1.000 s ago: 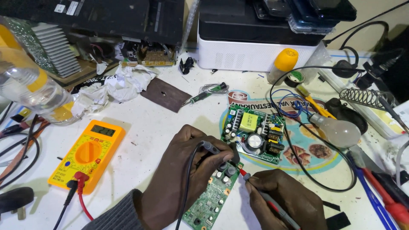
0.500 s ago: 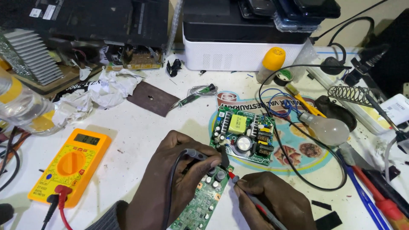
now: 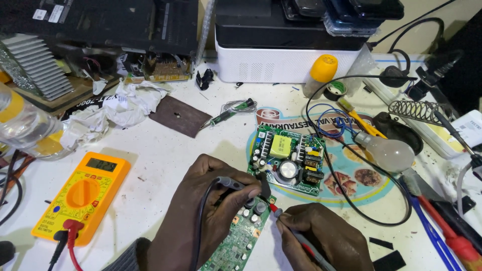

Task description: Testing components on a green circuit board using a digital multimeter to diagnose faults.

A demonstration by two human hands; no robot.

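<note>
**Two probes on a narrow green board**

The left hand [image 3: 203, 216] curls around a black meter probe [image 3: 241, 184], fingers closed on its barrel, with the tip pressed down among the small capacitors of a long green circuit board [image 3: 236, 241] that lies under and just beyond the fingertips. The right hand [image 3: 321, 236] pinches a red meter probe [image 3: 288, 232] like a pen, thumb and forefinger tight near the tip, which touches the same board just beside the black tip. The two tips are near each other but look apart.

Well off to the left of the left-hand knuckles sits a yellow digital multimeter [image 3: 83, 193], its leads plugged in at the bottom edge and its display lit. Just beyond both sets of fingertips lies a second, squarer power supply board [image 3: 288, 158] with a yellow transformer, resting on a round printed mat [image 3: 351, 180]. A clear light bulb [image 3: 386, 153] lies farther out to the right of the right-hand fingers.

To probe well here, I judge that the tips should stay steady on their own solder points without bridging neighbours, since parts crowd closely. Resting the heels of both hands on the table would steady them while the eyes go to the meter.
</note>
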